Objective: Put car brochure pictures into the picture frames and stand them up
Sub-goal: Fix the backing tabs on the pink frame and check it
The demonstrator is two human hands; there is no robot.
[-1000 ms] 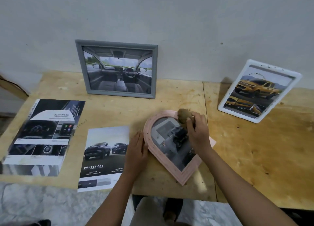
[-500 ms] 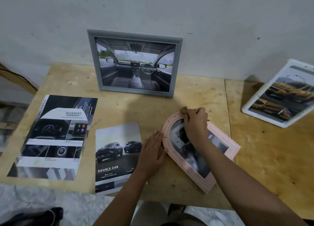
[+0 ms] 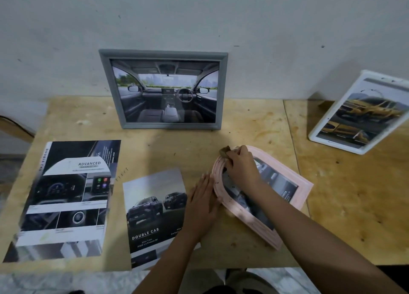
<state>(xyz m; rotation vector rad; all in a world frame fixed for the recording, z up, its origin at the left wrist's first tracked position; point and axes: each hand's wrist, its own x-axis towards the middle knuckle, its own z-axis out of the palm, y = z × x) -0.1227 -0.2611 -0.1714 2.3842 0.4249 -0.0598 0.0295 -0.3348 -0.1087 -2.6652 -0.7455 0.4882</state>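
Pink arched frame (image 3: 303, 188) lies flat on the table (image 3: 254, 121); the left hand (image 3: 202, 203) presses flat, fingers straight, against its rim, while the right hand (image 3: 240, 167) pinches a brown wad (image 3: 224, 151) at its top.

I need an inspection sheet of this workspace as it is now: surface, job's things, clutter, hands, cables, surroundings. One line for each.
Surface: wooden table, two boards with a seam.
Job's things: grey frame and white frame stand filled near the wall; pink frame lies flat, picture inside; dashboard page and Double Cab page lie flat, the latter overhanging the front edge.
Clutter: nothing seen.
Hands: right hand grips a brown wad at the pink frame's arched top; left hand lies flat against its rim.
Cables: dark curved line far left, cannot tell.
Surroundings: pale wall behind, pale floor below.
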